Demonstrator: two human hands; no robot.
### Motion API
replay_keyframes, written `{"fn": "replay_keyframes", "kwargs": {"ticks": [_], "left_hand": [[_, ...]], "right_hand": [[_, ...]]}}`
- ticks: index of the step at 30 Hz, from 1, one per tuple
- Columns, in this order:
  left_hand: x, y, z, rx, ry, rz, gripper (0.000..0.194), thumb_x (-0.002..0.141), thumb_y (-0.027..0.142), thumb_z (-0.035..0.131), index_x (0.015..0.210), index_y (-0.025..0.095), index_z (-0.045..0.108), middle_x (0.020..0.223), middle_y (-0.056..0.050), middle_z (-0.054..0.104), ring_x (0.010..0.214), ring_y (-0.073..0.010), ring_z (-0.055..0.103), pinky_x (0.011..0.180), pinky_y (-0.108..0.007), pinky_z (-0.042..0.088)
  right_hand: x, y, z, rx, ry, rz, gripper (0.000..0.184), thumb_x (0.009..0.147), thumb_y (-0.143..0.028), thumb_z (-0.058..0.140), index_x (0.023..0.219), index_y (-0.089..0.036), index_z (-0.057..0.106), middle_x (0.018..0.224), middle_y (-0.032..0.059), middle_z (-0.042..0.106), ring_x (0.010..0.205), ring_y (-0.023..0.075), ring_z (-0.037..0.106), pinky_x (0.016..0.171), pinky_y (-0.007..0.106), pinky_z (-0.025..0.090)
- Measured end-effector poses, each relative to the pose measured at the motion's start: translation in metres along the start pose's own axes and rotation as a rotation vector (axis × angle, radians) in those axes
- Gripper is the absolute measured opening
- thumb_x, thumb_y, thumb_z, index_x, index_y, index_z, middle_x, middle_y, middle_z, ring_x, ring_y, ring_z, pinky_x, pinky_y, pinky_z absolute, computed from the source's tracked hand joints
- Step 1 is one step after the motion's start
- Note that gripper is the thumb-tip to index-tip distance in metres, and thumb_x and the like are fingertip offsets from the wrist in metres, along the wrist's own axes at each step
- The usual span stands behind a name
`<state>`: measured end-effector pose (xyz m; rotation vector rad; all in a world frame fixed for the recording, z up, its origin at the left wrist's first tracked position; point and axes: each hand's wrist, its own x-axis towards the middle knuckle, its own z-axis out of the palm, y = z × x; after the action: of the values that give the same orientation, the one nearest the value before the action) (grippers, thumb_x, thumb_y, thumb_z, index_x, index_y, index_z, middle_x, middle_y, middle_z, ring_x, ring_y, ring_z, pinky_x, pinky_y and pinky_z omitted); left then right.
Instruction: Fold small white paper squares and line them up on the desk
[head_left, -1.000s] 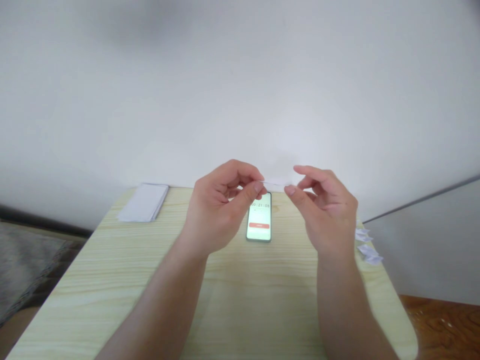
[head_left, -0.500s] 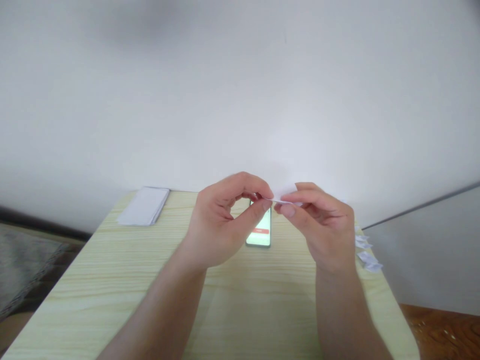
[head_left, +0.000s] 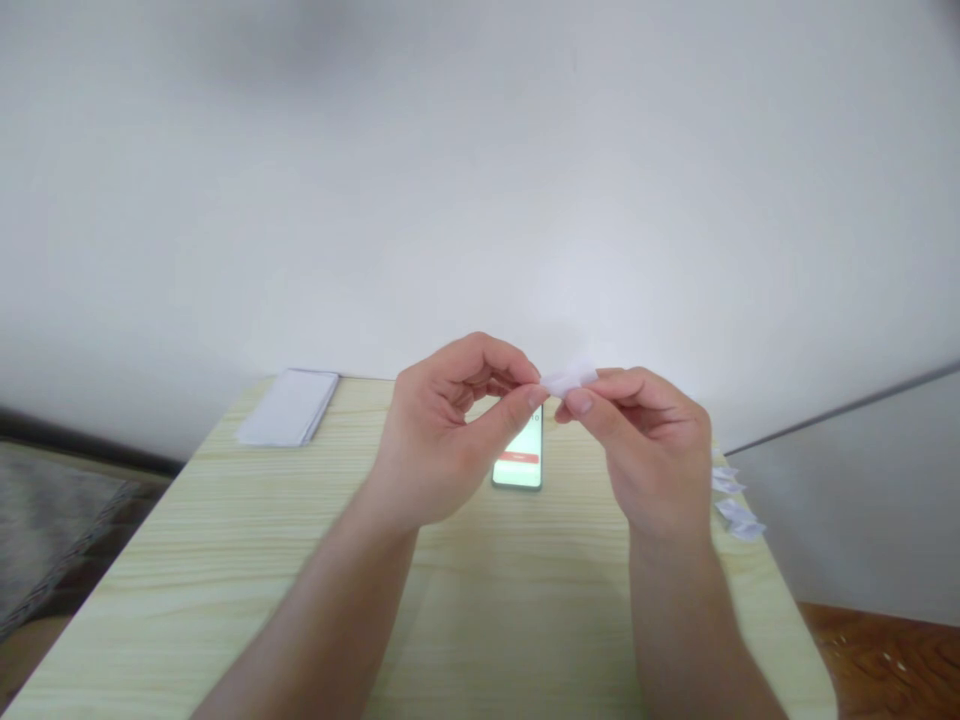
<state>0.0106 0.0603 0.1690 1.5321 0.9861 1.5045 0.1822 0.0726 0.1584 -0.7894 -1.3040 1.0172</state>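
A small folded piece of white paper (head_left: pixel 568 380) is held up between my two hands, above the far part of the table. My left hand (head_left: pixel 457 430) pinches its left end between thumb and forefinger. On the other side, my right hand (head_left: pixel 652 440) grips the right end with thumb and fingers. The paper's exact folds are too blurred to make out. Below and behind the hands lies a phone (head_left: pixel 517 470) with a lit screen, its upper part partly covered by my left fingers.
A stack of white paper sheets (head_left: pixel 289 408) lies at the table's far left. Several folded white paper pieces (head_left: pixel 739 520) sit along the right edge, partly behind my right hand. The pale wooden table (head_left: pixel 300 540) stands against a white wall (head_left: pixel 480 180).
The paper has been tilted, so a broader face of it shows now instead of a thin edge. Both hands stay pinched on it; my left fingers have risen slightly.
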Motion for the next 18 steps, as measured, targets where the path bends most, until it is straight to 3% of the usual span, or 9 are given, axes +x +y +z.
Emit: {"fn": "replay_keyframes", "kwargs": {"ticks": [18], "left_hand": [[0.0008,-0.0050,-0.0032,0.175,0.009,-0.053,0.013,0.083,0.026,0.077,0.094,0.020,0.076,0.086,-0.003,0.073,0.079,-0.0161,0.066,0.068,-0.026,0.052]], "right_hand": [[-0.0006,0.0089,-0.0032,-0.090,0.035,-0.025,0.009,0.083,-0.023,0.080,0.087,-0.022,0.072,0.077,0.0004,0.075,0.071,0.0159,0.070,0.066,0.031,0.058]]}}
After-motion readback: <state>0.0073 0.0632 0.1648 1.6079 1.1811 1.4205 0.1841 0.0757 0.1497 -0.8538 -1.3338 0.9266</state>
